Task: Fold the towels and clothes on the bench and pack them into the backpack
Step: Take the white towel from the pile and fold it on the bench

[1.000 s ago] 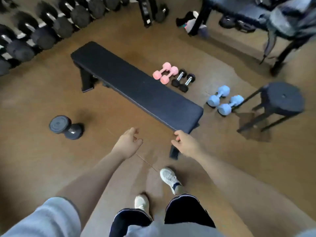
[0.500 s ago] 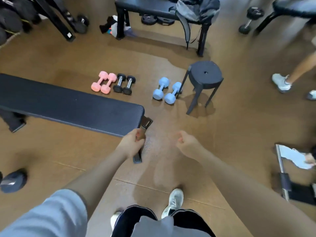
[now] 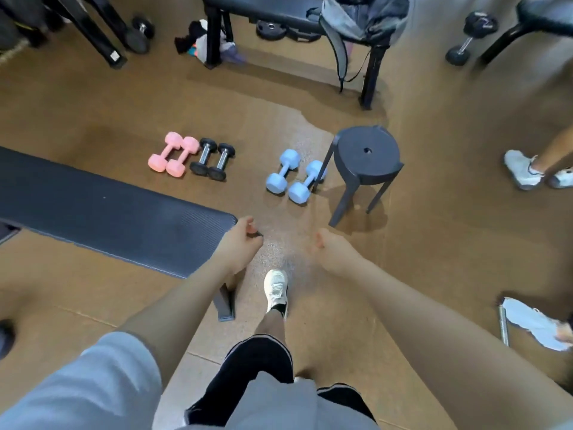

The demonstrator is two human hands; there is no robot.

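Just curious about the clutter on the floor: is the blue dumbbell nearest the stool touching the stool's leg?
Cannot tell. In the head view the nearer blue dumbbell has its far end overlapping the black stool leg, so no gap or contact shows plainly.

1. I see my left hand (image 3: 238, 243) by the end of the near bench (image 3: 124, 218), fingers loosely curled, holding nothing.
2. My right hand (image 3: 330, 252) hangs over the floor, blurred, also holding nothing.
3. The grey backpack (image 3: 362, 17) sits on the far bench (image 3: 263, 7).
4. Blue dumbbells (image 3: 294, 176) lie just beside the black stool (image 3: 366, 156).
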